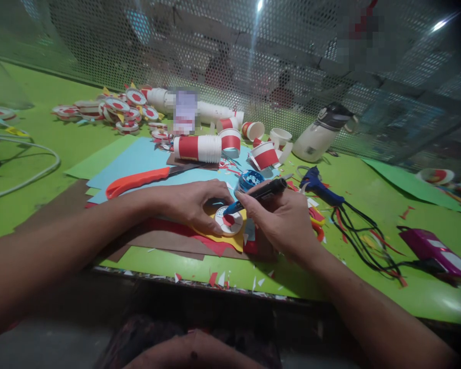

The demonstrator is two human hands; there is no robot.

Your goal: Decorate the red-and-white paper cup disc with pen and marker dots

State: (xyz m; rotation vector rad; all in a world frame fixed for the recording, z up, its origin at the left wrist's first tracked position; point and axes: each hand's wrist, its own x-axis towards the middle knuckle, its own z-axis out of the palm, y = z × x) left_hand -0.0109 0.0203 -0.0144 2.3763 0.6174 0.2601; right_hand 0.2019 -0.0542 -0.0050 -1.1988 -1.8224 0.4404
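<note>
My left hand point(200, 205) curves around a small white paper disc point(235, 226) with a red centre and dark lines, its thumb and fingers gripping the rim. In my right hand point(288, 220) is a black marker point(267, 190), its blue tip touching the disc's upper left part, where small blue marks show. Under the disc lies a yellow paper piece point(236, 242) on stacked coloured sheets. Right behind my hands stands a blue tape roll point(249, 179). An orange-handled cutter point(138, 182) rests beyond my left forearm.
Red-and-white paper cups point(197, 148) lie behind the sheets, with a pile of finished-looking discs point(117, 105) at back left. A bottle point(322, 133) leans at the mesh screen point(234, 51). To the right are a blue glue gun point(320, 187), its cord and a purple power strip point(436, 251).
</note>
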